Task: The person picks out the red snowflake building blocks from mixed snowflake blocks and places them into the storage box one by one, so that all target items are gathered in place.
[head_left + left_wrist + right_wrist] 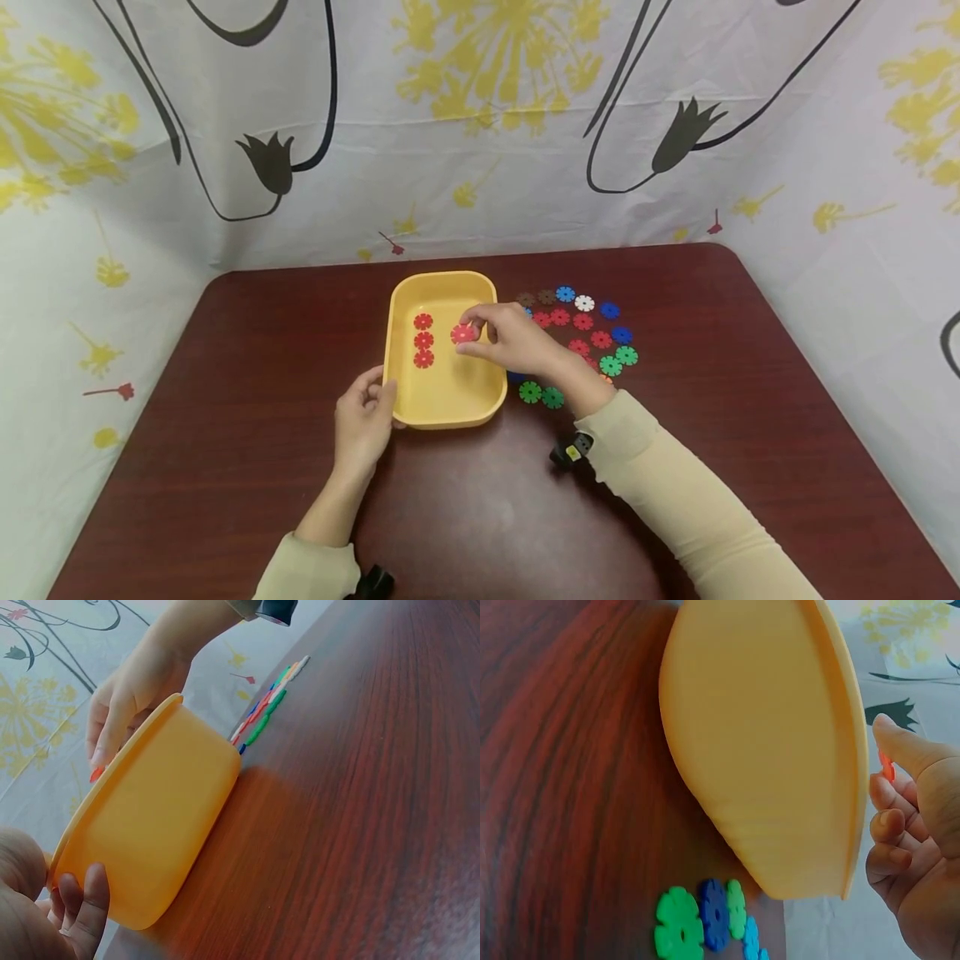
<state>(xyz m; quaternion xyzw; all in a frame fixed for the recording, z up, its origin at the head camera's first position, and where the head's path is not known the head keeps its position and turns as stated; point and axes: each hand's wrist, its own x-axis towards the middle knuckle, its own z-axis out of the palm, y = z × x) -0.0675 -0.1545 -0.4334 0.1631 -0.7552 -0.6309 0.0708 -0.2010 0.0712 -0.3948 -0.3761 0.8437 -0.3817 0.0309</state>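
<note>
A yellow plastic tub (446, 400) with rounded corners stands on the table. Three red notched discs (423, 341), shaped like flower-style interlocking toy pieces, lie inside it in a column toward its left side. Above the tub's right half, my right hand (517, 340) pinches another red disc (462, 334) between thumb and fingers. That disc (886, 766) appears edge-on in the right wrist view. My left hand (363, 423) grips the tub's near left side, its thumb at the rim. In the left wrist view, the left-hand fingers (94, 907) lie against the outer wall.
To the tub's right, loose notched discs lie spread on the dark red-brown table (247, 392): several red ones (582, 322), green ones (530, 392), blue ones, brown ones and a white one (584, 303). My right forearm covers part of them. A patterned cloth (480, 192) hangs behind the table.
</note>
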